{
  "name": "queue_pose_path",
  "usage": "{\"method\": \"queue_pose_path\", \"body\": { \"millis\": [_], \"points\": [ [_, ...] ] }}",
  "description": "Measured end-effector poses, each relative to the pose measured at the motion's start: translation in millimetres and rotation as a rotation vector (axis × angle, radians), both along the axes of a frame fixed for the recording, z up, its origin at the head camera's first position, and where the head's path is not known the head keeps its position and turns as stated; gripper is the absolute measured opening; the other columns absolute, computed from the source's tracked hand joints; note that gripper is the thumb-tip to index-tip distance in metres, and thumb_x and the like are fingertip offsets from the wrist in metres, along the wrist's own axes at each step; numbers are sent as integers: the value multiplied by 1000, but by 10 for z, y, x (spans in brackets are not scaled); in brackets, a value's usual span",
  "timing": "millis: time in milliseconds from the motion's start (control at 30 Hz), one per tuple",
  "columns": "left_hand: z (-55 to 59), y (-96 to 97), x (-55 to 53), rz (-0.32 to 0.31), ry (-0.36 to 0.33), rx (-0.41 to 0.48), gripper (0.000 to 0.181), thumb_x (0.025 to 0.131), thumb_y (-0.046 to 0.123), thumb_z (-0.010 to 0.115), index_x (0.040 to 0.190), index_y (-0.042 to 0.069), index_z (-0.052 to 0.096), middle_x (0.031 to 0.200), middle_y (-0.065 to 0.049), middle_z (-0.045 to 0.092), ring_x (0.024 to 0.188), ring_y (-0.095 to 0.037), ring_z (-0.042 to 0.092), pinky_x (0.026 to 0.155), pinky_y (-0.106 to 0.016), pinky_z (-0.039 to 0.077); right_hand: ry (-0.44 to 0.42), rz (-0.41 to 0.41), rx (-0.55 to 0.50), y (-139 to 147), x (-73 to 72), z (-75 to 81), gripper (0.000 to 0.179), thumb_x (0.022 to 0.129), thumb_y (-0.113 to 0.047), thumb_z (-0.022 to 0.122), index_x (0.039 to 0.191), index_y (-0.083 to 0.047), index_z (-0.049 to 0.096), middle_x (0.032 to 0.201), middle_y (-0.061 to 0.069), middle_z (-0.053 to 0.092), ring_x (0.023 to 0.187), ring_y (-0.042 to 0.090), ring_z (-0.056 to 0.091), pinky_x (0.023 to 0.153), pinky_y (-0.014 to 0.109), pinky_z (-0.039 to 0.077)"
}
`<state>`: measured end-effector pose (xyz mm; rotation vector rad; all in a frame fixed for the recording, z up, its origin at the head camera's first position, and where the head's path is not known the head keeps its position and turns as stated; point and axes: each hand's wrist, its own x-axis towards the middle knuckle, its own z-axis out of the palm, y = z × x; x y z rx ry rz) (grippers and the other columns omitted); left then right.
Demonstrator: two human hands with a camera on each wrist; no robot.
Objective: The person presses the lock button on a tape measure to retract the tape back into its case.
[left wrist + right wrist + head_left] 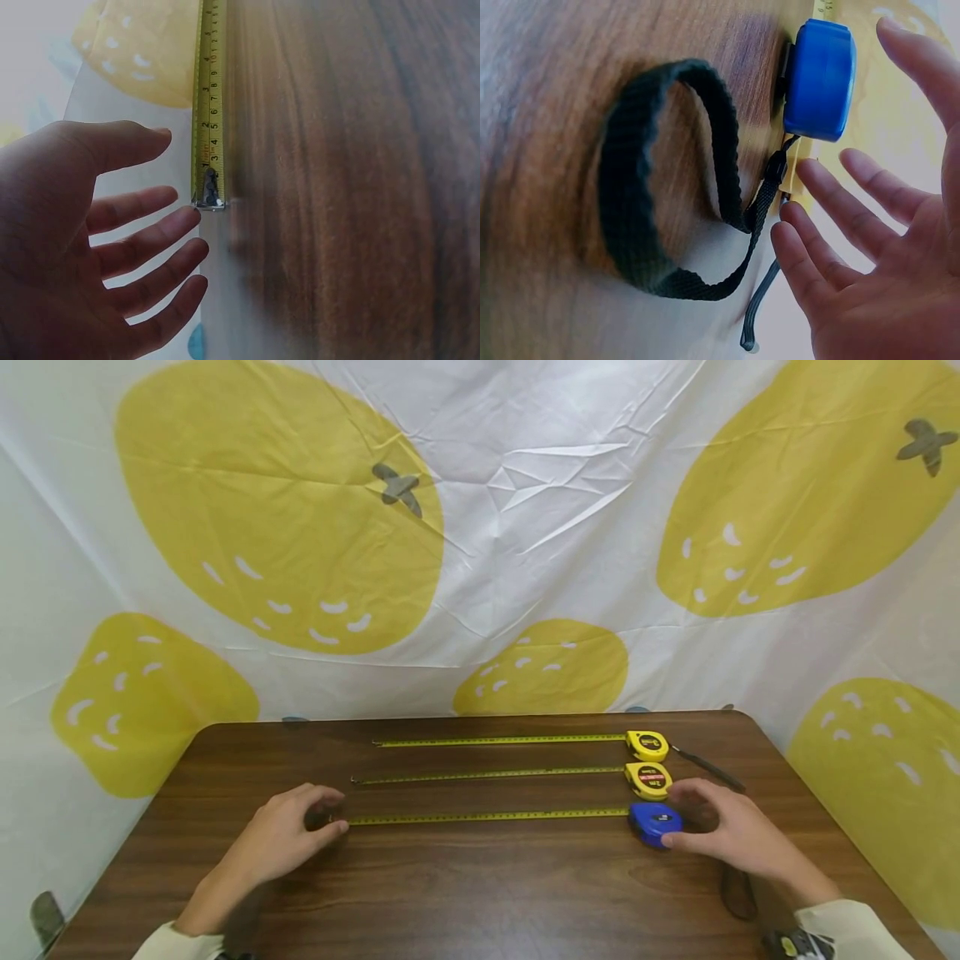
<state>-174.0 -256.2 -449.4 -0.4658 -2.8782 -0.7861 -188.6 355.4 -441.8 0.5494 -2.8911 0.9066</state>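
A blue tape measure (654, 823) lies nearest me on the table, its yellow blade (487, 817) drawn out leftward. My left hand (277, 831) is beside the hooked end of that blade, fingers spread and holding nothing. In the left wrist view the metal hook (210, 196) shows just past the fingertips. At the blue case, my right hand (738, 828) has its thumb and fingers apart; the right wrist view shows a gap between the fingers and the case. A black wrist strap (630, 187) loops from the blue case.
Behind it, two yellow tape measures, a middle one (648, 780) and a far one (647, 745), also have blades extended left, roughly parallel. A dark cord (708, 768) trails from the far case. A white cloth with yellow fruit print (495, 568) hangs behind the wooden table (480, 893).
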Motion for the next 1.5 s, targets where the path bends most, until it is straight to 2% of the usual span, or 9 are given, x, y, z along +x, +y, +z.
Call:
{"method": "queue_pose_path", "body": {
  "millis": [333,633,1300,1500],
  "points": [
    [-21,-5,9,-5,13,2,36,97,30,87,124,8,78,118,-3,76,110,-32,74,93,-57,60,-7,5,9,-10,2,0,65,84,-35,98,132,-4,69,125,7,77,117,35,71,98,45,59],
    [-15,7,15,-3,-2,2,35,97,30,86,123,9,78,118,-3,76,109,-31,74,92,-57,60,7,13,35,-6,-9,-9,61,83,-36,99,130,-9,70,121,-1,77,113,27,71,95,43,58],
    [-14,10,24,-10,-28,1,33,99,30,85,123,8,78,118,-4,77,108,-30,75,91,-55,61,12,40,32,0,-21,-27,59,82,-35,99,127,-10,71,119,-2,77,111,24,72,94,42,58],
    [-15,20,20,-10,-17,0,33,99,30,84,122,8,78,117,-3,77,108,-29,75,91,-55,60,18,49,26,-8,-30,-23,60,82,-35,100,127,-7,72,118,0,77,110,23,72,93,41,58]
  ]
}}
